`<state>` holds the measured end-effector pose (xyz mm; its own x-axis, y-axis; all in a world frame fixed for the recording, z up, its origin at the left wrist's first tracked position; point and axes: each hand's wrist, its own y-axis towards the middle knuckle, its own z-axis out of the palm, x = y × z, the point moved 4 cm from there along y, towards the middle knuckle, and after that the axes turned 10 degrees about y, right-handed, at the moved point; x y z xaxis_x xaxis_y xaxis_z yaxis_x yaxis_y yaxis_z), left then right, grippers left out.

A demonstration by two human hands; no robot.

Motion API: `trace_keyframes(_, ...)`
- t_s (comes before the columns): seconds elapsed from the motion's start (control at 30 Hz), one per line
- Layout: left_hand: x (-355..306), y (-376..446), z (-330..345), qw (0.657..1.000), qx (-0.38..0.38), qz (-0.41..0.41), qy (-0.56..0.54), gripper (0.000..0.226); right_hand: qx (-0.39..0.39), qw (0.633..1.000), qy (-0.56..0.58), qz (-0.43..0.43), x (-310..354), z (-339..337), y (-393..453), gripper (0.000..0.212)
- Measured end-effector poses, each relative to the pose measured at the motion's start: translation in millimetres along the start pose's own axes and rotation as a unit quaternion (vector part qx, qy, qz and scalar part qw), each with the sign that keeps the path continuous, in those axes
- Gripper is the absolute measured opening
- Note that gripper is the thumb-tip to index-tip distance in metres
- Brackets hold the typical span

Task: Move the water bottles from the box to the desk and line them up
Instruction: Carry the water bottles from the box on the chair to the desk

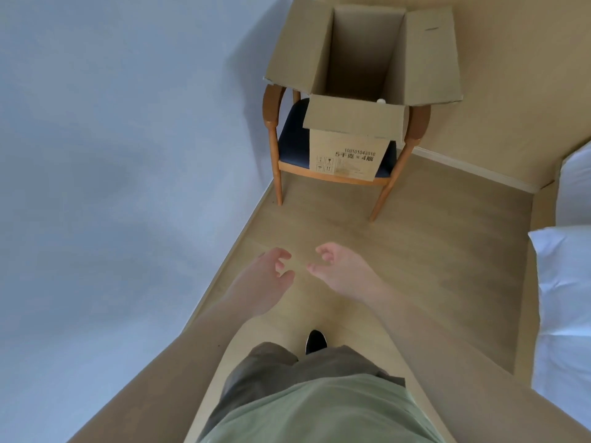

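A cardboard box (350,155) is seen standing on the dark blue seat of a wooden armchair (275,145) set in the corner of the room, its four flaps folded outward. Inside, just behind the near flap at the right, a small white bottle cap (381,101) can be made out; the rest of the box's contents are hidden by the flap. Both bare arms are held out over the pale wooden floor (415,251), well short of the chair. The left hand (271,270) and the right hand (332,263) are near each other, fingers loosely curled and nothing held. White bedding (569,282) is seen at the right edge.
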<state>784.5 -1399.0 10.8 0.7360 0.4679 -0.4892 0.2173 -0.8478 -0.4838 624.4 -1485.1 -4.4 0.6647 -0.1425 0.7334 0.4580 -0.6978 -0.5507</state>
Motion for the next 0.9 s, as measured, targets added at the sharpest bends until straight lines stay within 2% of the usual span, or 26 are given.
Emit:
trace_keyframes(0.4,-46.2,147.1,-88.9,0.997,-0.027,0.070,0.006,0.035,-0.047,0.998,0.046,-0.002,58.5,-74.7,119.6,0.055)
trace_keyframes(0.77,-82.9,294.9,-183.4,0.990,-0.023,0.139,0.016,0.035,-0.147,0.986,0.077,-0.022,145.8,-153.8,243.1,0.048)
trace_keyframes(0.9,-91.1,335.0,-202.5,0.989,-0.015,0.147,0.008,0.038,-0.197,0.975,0.102,-0.014,156.6,-178.8,269.3,0.045)
